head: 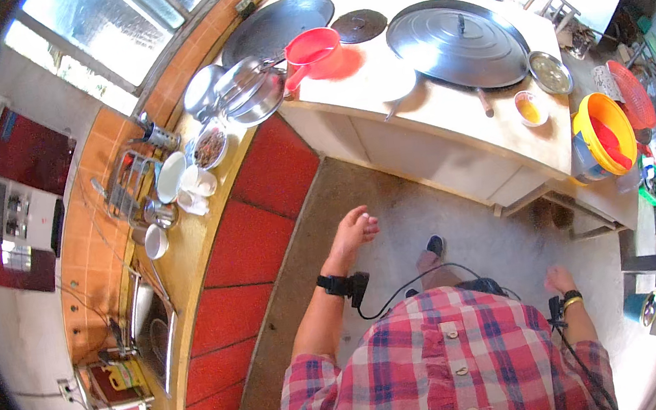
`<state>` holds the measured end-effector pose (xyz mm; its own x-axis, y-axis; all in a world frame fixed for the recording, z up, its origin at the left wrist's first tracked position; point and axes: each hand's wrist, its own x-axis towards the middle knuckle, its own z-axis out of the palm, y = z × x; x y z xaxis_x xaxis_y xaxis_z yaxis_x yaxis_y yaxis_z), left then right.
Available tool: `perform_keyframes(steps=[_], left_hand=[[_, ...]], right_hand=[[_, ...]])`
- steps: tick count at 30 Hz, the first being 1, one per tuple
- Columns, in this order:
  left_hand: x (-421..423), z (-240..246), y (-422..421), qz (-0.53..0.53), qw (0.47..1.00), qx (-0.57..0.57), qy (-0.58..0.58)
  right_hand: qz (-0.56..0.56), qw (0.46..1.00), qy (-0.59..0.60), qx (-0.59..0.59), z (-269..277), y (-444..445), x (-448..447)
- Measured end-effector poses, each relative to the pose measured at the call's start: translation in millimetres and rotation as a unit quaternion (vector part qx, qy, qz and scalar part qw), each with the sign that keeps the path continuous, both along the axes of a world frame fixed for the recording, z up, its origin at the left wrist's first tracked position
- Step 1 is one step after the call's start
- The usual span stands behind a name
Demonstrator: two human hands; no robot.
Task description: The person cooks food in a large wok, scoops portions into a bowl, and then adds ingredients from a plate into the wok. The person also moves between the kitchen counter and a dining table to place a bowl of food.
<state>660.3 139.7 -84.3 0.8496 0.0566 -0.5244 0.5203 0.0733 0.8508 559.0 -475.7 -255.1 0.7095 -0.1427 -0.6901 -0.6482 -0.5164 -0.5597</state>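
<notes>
My left hand (357, 227) hangs over the concrete floor with its fingers loosely curled and nothing in them. It is apart from the red cabinet doors (237, 317) on the left and the pale-fronted stove counter (411, 133) ahead. Lower down on the right, my right hand (558, 279) hangs beside my body; its fingers are too small and blurred to read, and no object shows in it. On the stove counter stand a red plastic dipper (313, 48), a large metal wok lid (459, 44), a bowl of yellow liquid (530, 109) and a steel bowl (550, 72).
A yellow-rimmed bucket (603, 131) stands at the counter's right end. Along the left worktop are steel pans (249, 91), a bowl of dark food (211, 147), white bowls (171, 177) and a sink (157, 336). A wooden chair (552, 4) is beyond the counter.
</notes>
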Motion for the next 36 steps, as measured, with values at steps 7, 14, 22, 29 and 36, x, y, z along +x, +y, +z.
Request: perform_keyframes(steps=[7,14,22,29,36], left_hand=[[109.4,14.6,9.0,0.025,0.993,-0.116,0.001],[205.1,-3.1,13.1,0.08,0.97,-0.227,0.012],[294.9,-25.9,0.0,0.084,0.972,-0.218,0.017],[337.5,-50.3,9.5,0.049,0.969,-0.236,0.057],[350.7,-51.5,42.8,0.008,0.974,-0.224,0.035]], right_hand=[[-0.063,0.993,0.048,0.092,-34.6,17.7,80.9],[-0.043,0.997,0.03,0.062,-15.1,22.3,163.7],[-0.142,0.985,0.005,0.093,-1.9,40.7,166.5],[-0.187,0.981,0.032,0.029,7.9,46.5,77.7],[-0.131,0.988,-0.074,-0.046,6.0,102.8,25.7]])
